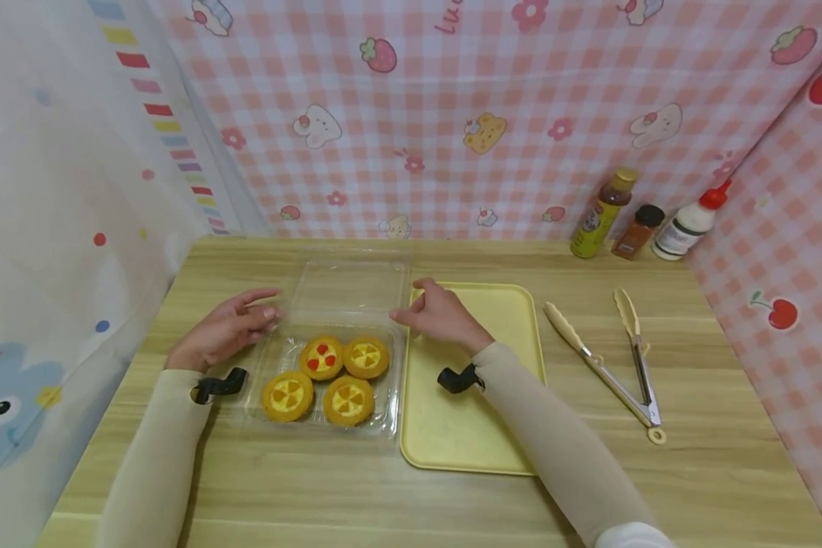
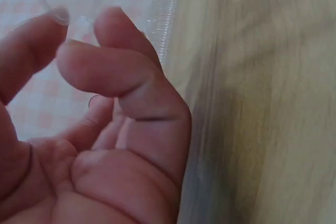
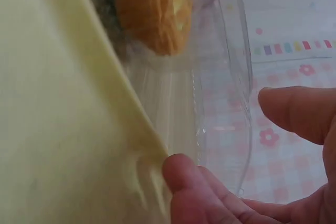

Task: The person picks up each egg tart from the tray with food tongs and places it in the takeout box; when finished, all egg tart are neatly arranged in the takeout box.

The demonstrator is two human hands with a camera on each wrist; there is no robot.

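A clear plastic clamshell box lies with its lid folded back toward the wall. Several round tarts sit inside: one tart with red pieces on top, the others with yellow wedges, such as the front right tart. At the box's left side, near the hinge, is my left hand, fingers bent loosely and a gap between thumb and fingers. My right hand hovers at the opposite side, over the edge of the yellow tray. Its thumb stands apart from the fingers, beside the clear plastic.
Metal tongs with beige tips lie spread right of the tray. In the back right corner stand a green-labelled bottle, a small black-capped jar and a white bottle with red nozzle. Patterned cloth walls border the wooden table.
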